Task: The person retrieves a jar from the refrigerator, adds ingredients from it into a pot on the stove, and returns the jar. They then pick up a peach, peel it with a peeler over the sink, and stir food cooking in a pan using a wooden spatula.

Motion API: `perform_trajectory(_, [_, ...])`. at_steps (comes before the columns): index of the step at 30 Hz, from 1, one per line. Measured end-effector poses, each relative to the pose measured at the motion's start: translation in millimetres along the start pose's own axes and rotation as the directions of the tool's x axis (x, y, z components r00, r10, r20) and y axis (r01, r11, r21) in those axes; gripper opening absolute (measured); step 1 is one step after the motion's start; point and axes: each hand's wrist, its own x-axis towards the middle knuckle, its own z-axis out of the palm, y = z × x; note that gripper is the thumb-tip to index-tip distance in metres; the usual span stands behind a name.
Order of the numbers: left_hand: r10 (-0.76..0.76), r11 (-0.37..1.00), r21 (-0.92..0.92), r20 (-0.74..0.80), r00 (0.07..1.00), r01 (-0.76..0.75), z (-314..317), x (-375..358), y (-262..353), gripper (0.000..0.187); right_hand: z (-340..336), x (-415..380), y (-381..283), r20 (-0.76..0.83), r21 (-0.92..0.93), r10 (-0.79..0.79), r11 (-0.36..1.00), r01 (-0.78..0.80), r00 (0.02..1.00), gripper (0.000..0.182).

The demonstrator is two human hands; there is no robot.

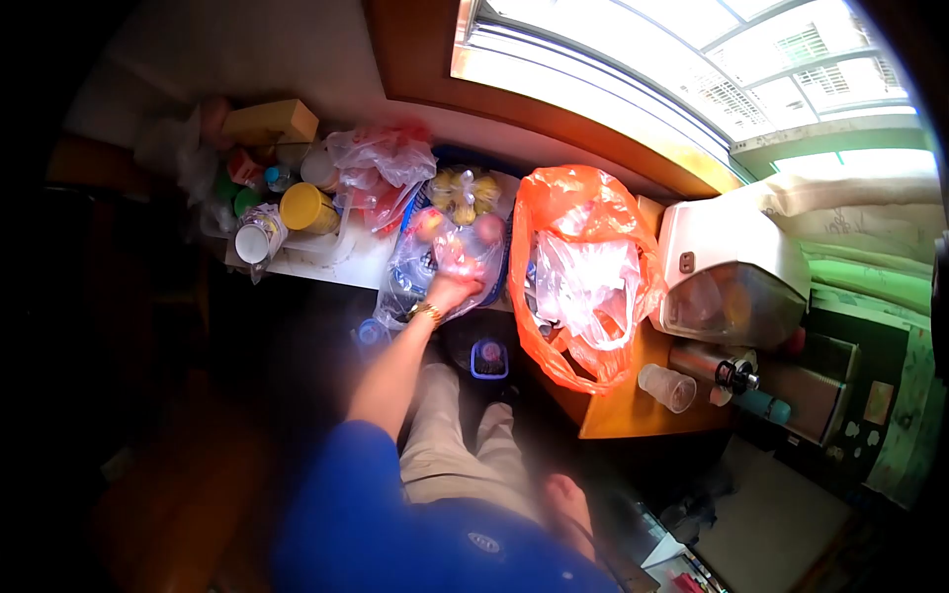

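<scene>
My left hand (460, 267), with a gold band (427, 313) at the wrist, reaches over a blue basket (506, 259) on the white tabletop. Its fingers are closed on a clear plastic bag (400, 287) that drapes over the basket. Pinkish-red round fruit (488, 229) shows through the plastic beside the fingers, and yellow fruit (465, 193) in another clear bag lies behind. My right hand (568, 499) is low beside my lap with its fingers curled. What it holds, if anything, is hidden.
An orange-red plastic bag (529, 316) stands open right of the basket. Farther right are a white domed container (727, 232), a clear cup (667, 387) and a steel flask (707, 364). Jars (308, 209) and bags crowd the left. A small blue-rimmed bin (488, 374) is below.
</scene>
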Motion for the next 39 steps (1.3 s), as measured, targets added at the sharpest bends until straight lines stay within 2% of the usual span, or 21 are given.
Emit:
perform_trajectory(1, [-0.016,0.931,-0.366,-0.003,1.000,0.014,-10,-9,-5,0.033,-1,-4,0,0.005,0.008,0.001,1.000,-0.001,1.000,0.036])
perform_trajectory(3, [-0.263,0.805,-0.582,-0.182,0.948,0.112,-26,-43,13,0.043,-4,-10,4,-0.002,-0.014,0.015,1.000,-0.015,1.000,0.037])
perform_trajectory(5, [-0.390,0.347,-0.909,0.084,0.917,0.231,-51,-91,55,0.049,-9,1,34,0.004,0.028,-0.058,0.998,0.057,0.998,0.035])
perform_trajectory(6, [-0.414,0.196,-0.961,0.100,0.905,0.196,-49,-112,71,0.050,-15,4,41,0.017,0.072,-0.061,0.996,0.060,0.998,0.035])
perform_trajectory(7, [-0.351,0.052,-0.966,0.221,0.910,0.254,-51,-132,81,0.058,-19,6,48,0.032,0.116,-0.063,0.991,0.059,0.998,0.035])
perform_trajectory(9, [-0.152,-0.072,-0.946,0.322,0.934,0.315,-38,-174,111,0.070,-36,16,69,0.078,0.197,-0.116,0.975,0.098,0.990,0.035])
perform_trajectory(10, [-0.098,-0.065,-0.952,0.305,0.947,0.300,-27,-194,132,0.081,-44,27,89,0.092,0.214,-0.163,0.967,0.140,0.982,0.035])
perform_trajectory(11, [-0.107,-0.054,-0.953,0.303,0.947,0.298,-11,-216,159,0.081,-55,36,112,0.104,0.232,-0.211,0.956,0.182,0.972,0.036])
perform_trajectory(13, [0.199,-0.125,-0.950,0.258,0.945,0.285,24,-255,212,0.085,-78,41,137,0.091,0.222,-0.237,0.952,0.213,0.967,0.036])
perform_trajectory(17, [0.297,-0.013,-0.954,0.283,0.912,0.300,122,-315,302,0.090,-142,47,216,0.016,0.250,-0.241,0.941,0.229,0.971,0.037])
perform_trajectory(21, [0.467,0.067,-0.912,0.388,0.795,0.406,251,-349,373,0.086,-221,35,341,-0.180,0.403,-0.175,0.885,0.235,0.968,0.036])
perform_trajectory(22, [0.394,0.135,-0.907,0.419,0.818,0.400,283,-358,389,0.085,-240,22,375,-0.250,0.463,-0.143,0.851,0.248,0.958,0.037])
perform_trajectory(25, [0.406,0.371,-0.857,0.495,0.768,0.356,379,-372,447,0.094,-285,-17,465,-0.392,0.628,-0.025,0.723,0.288,0.920,0.034])
perform_trajectory(29, [0.360,0.614,-0.693,0.671,0.648,0.376,497,-393,505,0.097,-302,-43,564,-0.525,0.729,0.193,0.604,0.321,0.829,0.029])
perform_trajectory(31, [0.366,0.764,-0.592,0.726,0.583,0.258,556,-404,518,0.095,-296,-43,595,-0.544,0.791,0.274,0.481,0.377,0.793,0.027])
perform_trajectory(33, [0.315,0.827,-0.499,0.792,0.523,0.259,612,-410,523,0.085,-285,-41,602,-0.516,0.842,0.309,0.353,0.408,0.799,0.026])
perform_trajectory(34, [0.252,0.846,-0.420,0.858,0.448,0.329,647,-411,514,0.075,-283,-38,603,-0.504,0.858,0.314,0.291,0.424,0.805,0.026])
perform_trajectory(36, [0.046,0.800,-0.250,0.932,0.360,0.546,703,-414,501,0.068,-277,-25,599,-0.495,0.862,0.276,0.277,0.425,0.824,0.025])
perform_trajectory(37, [-0.029,0.774,-0.176,0.949,0.313,0.608,736,-419,500,0.067,-283,-17,605,-0.460,0.867,0.246,0.329,0.373,0.853,0.027])
perform_trajectory(38, [-0.040,0.787,-0.131,0.965,0.261,0.603,764,-418,499,0.067,-296,-17,597,-0.472,0.811,0.250,0.498,0.305,0.846,0.032])
perform_trajectory(39, [-0.079,0.796,-0.068,0.974,0.214,0.602,795,-422,502,0.068,-308,-13,604,-0.475,0.830,0.292,0.463,0.312,0.830,0.032])
